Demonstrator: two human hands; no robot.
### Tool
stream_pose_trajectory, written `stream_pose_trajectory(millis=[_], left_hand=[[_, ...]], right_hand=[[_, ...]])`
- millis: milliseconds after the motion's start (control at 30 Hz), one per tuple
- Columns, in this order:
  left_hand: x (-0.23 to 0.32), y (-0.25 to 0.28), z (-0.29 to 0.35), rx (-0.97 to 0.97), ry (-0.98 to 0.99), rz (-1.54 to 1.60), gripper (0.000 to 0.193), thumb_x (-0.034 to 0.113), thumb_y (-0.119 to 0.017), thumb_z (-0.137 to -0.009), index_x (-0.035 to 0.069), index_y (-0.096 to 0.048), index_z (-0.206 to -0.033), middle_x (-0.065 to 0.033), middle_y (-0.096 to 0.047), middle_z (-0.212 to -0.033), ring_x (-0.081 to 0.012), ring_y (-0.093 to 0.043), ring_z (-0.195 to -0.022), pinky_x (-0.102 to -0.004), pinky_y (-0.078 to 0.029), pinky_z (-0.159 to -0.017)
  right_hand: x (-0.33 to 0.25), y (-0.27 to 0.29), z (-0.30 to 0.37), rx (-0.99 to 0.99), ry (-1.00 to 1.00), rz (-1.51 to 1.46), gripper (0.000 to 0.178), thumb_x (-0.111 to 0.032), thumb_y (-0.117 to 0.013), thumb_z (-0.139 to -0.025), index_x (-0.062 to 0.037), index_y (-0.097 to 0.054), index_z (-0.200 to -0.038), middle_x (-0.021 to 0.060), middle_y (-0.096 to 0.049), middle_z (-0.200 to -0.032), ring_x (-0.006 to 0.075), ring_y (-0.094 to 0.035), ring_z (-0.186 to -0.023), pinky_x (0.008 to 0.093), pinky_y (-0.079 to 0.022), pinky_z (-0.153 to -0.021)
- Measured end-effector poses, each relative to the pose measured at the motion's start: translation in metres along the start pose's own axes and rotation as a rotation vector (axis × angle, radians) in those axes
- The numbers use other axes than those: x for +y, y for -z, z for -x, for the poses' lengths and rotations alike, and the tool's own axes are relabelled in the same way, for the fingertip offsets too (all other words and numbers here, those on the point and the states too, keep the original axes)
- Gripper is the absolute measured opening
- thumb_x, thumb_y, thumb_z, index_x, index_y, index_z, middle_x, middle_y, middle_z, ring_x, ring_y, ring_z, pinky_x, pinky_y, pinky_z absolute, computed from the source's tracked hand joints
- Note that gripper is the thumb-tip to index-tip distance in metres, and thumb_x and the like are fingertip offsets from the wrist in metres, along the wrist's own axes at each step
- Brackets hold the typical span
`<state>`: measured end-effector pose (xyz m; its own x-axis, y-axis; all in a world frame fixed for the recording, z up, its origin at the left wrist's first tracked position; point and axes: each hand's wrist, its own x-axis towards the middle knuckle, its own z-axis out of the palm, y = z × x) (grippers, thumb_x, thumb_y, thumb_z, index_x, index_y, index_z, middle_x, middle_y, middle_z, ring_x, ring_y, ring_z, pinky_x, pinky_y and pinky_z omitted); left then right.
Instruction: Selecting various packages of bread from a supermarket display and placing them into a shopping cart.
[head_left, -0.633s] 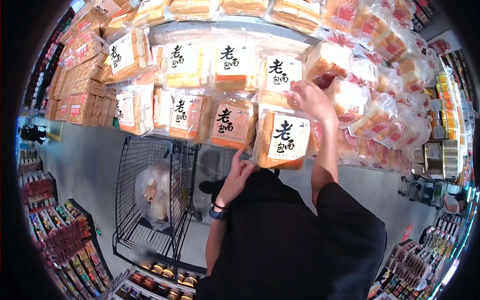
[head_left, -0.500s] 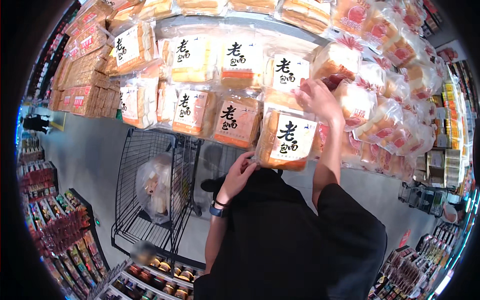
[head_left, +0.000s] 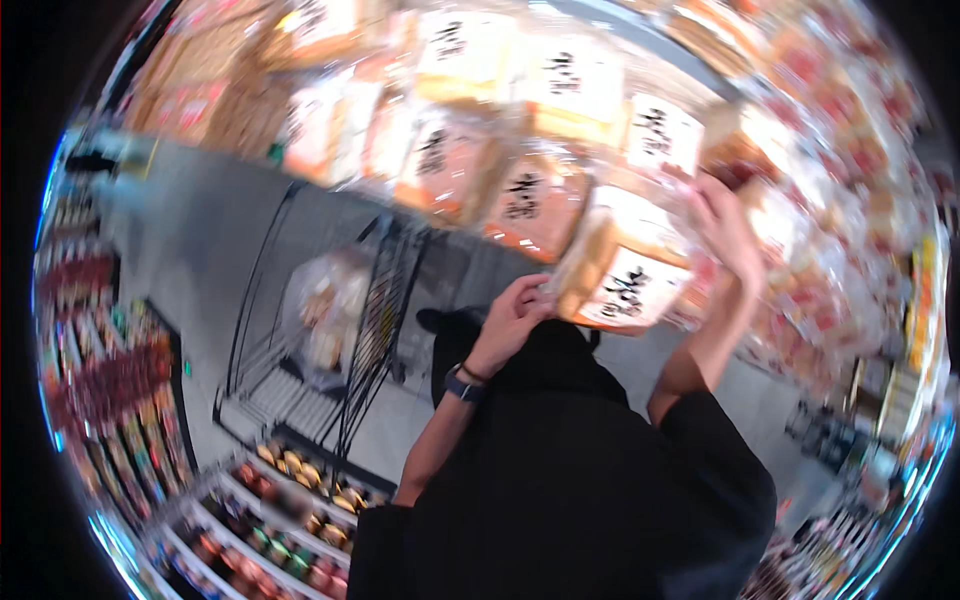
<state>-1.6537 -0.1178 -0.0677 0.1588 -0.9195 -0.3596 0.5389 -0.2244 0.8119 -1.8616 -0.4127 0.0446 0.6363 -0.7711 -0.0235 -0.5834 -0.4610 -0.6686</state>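
Note:
A clear-bagged loaf of sliced bread [head_left: 612,290] with a white label hangs in front of me, tilted, at the near edge of the bread display. My left hand [head_left: 512,318] closes its fingers on the bag's lower left edge. At the upper right, my right hand [head_left: 728,228] pinches the loose top of the same bag; its fingertips are blurred. Just behind lies another packed loaf [head_left: 532,205] with an orange label, and beyond my right fingers a white-labelled loaf [head_left: 662,135].
To the left stands a black wire shopping cart [head_left: 270,300] with a filled clear plastic bag [head_left: 328,312] inside. Bagged round breads [head_left: 830,270] crowd the display's right side. Shelves of jars [head_left: 250,520] run behind the cart, at the lower left.
The whole view has turned and blurred, so the display sits tilted and farther right. Both hands still hold the bread bag, which now leans more.

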Motion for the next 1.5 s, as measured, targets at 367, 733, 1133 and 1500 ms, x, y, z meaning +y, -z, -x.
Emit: stream_pose_trajectory(millis=[367, 733, 1133, 1500], left_hand=[[0.039, 0.155, 0.101, 0.315, -0.33, 0.384, 0.043, 0.015, -0.059, -0.105, 0.001, -0.051, -0.144, -0.0086, -0.069, -0.125, -0.0155, -0.064, -0.118, -0.0317, -0.051, -0.101], [-0.006, 0.462, 0.268, 1.14, -0.552, 0.315, 0.033, 0.024, -0.051, -0.108, 0.002, -0.063, -0.131, -0.0071, -0.07, -0.12, -0.0178, -0.068, -0.105, -0.0315, -0.054, -0.09], [-0.146, 0.652, 0.251, 1.428, 0.422, -0.62, 0.038, 0.023, -0.062, -0.089, 0.008, -0.064, -0.125, -0.024, -0.063, -0.128, -0.0427, -0.063, -0.114, -0.0513, -0.053, -0.097], [-0.187, 0.672, 0.261, 1.423, 0.274, -0.414, 0.044, 0.012, -0.065, -0.081, 0.005, -0.067, -0.124, -0.0241, -0.07, -0.114, -0.0404, -0.066, -0.11, -0.048, -0.053, -0.098]], right_hand=[[-0.23, -0.076, -0.008, -0.508, 0.37, -0.112, 0.024, -0.015, -0.062, -0.097, 0.0028, -0.049, -0.087, 0.009, -0.04, -0.075, 0.0194, -0.039, -0.069, 0.0333, -0.035, -0.063], [-0.513, -0.385, -0.048, -0.857, 1.043, 0.013, 0.021, -0.015, -0.065, -0.095, 0.0024, -0.058, -0.086, 0.0178, -0.054, -0.082, 0.0394, -0.054, -0.079, 0.043, -0.045, -0.071], [-0.534, -0.716, -0.036, -1.056, 1.235, 0.243, 0.02, -0.022, -0.064, -0.097, -0.0024, -0.065, -0.095, 0.0184, -0.068, -0.102, 0.0377, -0.064, -0.098, 0.0468, -0.051, -0.086], [-0.472, -0.746, -0.012, -0.834, 1.247, 0.452, 0.024, -0.027, -0.069, -0.092, -0.0072, -0.062, -0.104, 0.0123, -0.061, -0.105, 0.0336, -0.06, -0.103, 0.0463, -0.048, -0.09]])
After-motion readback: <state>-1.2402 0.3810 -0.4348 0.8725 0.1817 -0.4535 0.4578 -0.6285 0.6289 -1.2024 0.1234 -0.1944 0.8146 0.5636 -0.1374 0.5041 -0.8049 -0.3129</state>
